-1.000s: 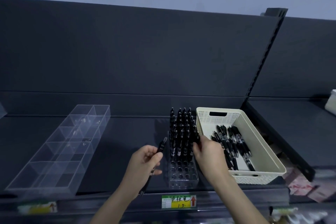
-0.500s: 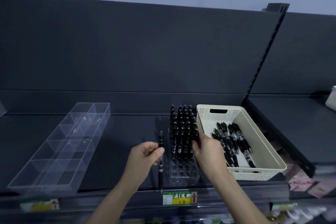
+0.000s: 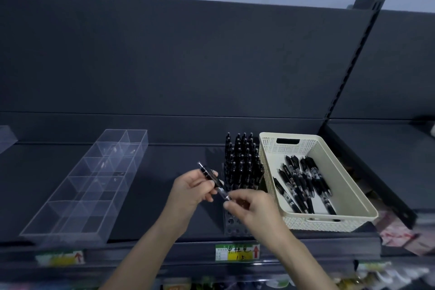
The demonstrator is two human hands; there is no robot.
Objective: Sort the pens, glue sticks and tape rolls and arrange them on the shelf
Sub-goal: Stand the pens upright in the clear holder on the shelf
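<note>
I hold one black pen (image 3: 213, 178) slanted between both hands above the dark shelf (image 3: 160, 172). My left hand (image 3: 191, 190) grips its upper half, and my right hand (image 3: 253, 207) pinches its lower tip. Behind my hands stands a clear pen rack (image 3: 231, 221) with several black pens (image 3: 243, 160) upright in its back rows; its front holes stand empty. To the right, a cream basket (image 3: 329, 162) holds several loose black pens (image 3: 303, 183) lying flat.
A clear plastic divided tray (image 3: 89, 181) lies on the shelf's left side. A yellow and green price label (image 3: 237, 252) sits on the shelf's front rail. A black upright (image 3: 353, 73) separates this bay from the shelf at right.
My right hand left the pens in the rack and came to the lower tip of the pen in my left hand. The pen tilted from upright to slanted.
</note>
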